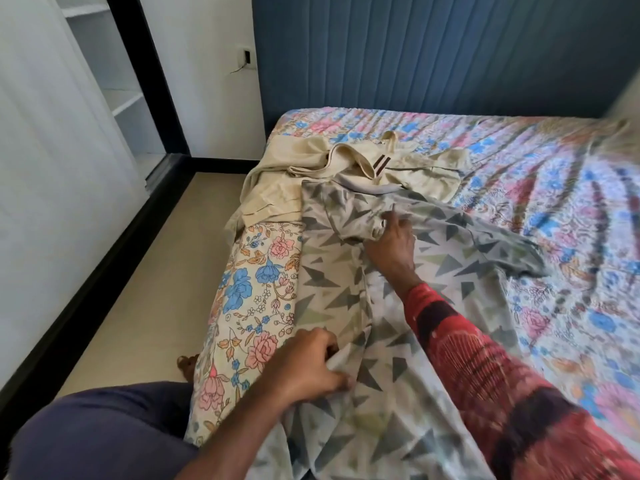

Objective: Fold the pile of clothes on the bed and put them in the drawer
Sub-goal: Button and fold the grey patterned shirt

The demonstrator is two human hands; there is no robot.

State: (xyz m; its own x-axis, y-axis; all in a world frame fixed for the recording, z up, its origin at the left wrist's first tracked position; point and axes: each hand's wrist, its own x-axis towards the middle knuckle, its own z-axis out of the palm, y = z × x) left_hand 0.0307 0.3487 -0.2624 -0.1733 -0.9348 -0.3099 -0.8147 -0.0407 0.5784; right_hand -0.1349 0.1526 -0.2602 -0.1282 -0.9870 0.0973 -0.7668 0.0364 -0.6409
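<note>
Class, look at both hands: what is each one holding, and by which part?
The left hand pinches the patterned shirt by its side edge, near the bed's edge. The right hand grips the same shirt's folded-over sleeve area.

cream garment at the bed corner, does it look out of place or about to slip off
Somewhat. The cream garment lies crumpled at the bed corner, one edge drooping over the side toward the floor. The patterned shirt overlaps it, with the left hand gripping its hem and the right hand on its sleeve.
</note>
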